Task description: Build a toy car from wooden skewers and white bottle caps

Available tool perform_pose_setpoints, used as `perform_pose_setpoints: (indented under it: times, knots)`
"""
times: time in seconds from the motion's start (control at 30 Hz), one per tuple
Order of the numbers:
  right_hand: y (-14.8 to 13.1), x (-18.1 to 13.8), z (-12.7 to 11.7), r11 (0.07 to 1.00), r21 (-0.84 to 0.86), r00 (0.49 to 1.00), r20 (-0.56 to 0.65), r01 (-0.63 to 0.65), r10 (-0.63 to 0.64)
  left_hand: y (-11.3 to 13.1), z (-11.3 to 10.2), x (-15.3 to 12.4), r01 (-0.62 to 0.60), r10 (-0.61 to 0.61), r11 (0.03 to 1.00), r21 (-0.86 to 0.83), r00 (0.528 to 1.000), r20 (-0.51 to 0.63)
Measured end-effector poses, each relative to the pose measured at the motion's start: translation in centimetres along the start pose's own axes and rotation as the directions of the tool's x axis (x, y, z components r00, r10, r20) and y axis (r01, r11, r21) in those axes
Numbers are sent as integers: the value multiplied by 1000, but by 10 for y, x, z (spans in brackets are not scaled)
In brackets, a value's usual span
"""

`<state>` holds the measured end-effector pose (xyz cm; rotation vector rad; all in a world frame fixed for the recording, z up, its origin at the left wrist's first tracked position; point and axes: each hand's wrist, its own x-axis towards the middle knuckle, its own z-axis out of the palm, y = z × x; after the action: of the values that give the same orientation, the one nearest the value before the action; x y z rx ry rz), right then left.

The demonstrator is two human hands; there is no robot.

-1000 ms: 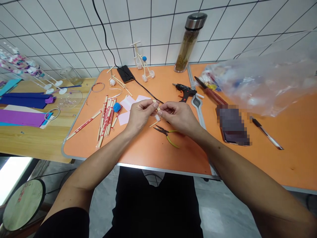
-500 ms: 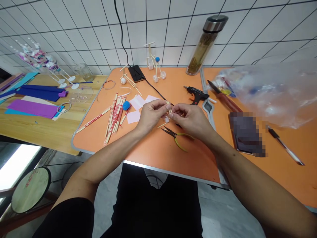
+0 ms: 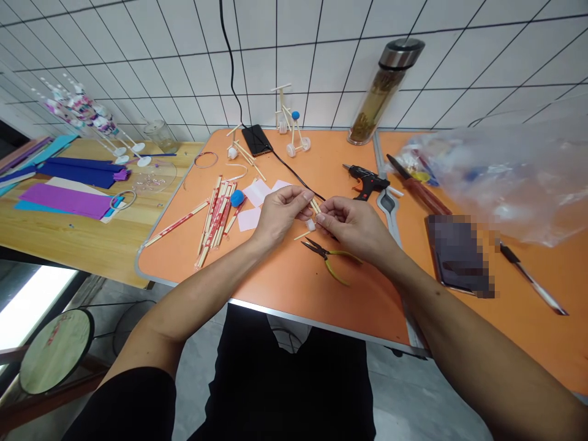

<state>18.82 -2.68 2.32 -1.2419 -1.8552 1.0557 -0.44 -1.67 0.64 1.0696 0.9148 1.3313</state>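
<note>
Between my two hands are short pale wooden sticks (image 3: 315,206), side by side and slanted; they look like pieces of chopstick. My left hand (image 3: 283,214) pinches their upper end with thumb and fingers. At the lower end, the thumb and fingers of my right hand (image 3: 351,223) are closed on them. Just below my fingers, a small whitish piece (image 3: 311,225) and a thin stick (image 3: 302,235) lie on the orange table (image 3: 271,275). Pliers with yellow handles (image 3: 328,254) rest nearer to me, jaws pointing left. Fingers partly hide the sticks.
Wrapped chopsticks (image 3: 215,223), a blue pom-pom (image 3: 237,198) and pink paper squares (image 3: 257,192) lie left. A glue gun (image 3: 366,180), a knife (image 3: 420,187) and a phone (image 3: 454,254) lie right. Behind stand a small stick model (image 3: 296,138) and a tall bottle (image 3: 383,92).
My hands have drawn slightly apart, and more of the wooden sticks shows between them, slanting down to the right. The whole view has shifted a little.
</note>
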Motion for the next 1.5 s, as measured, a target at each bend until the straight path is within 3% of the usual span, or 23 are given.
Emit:
perform_pose_setpoints:
  times: [0.3,0.43,0.63,1.1,1.33,1.5]
  knots:
    - [-4,0,2,994,111,1000,-3,-23,23,-1,-4,4,-66,65,998,0,993,-99]
    - [-5,-1,0,984,176,999,-9,-36,39,-1,-4,3,-38,35,999,-35,995,-90]
    - [-2,-1,-1,996,83,998,-63,-19,24,-3,-4,3,9,-13,997,-78,998,-61]
    - [-4,0,1,994,106,998,-49,-26,31,4,0,1,71,-78,995,-77,992,-101]
    - [-7,-1,-5,967,232,993,58,-109,99,2,0,1,71,-80,991,-113,994,-69]
    - [-4,-1,0,974,215,996,-30,-74,82,1,1,1,78,-87,988,-134,994,-67]
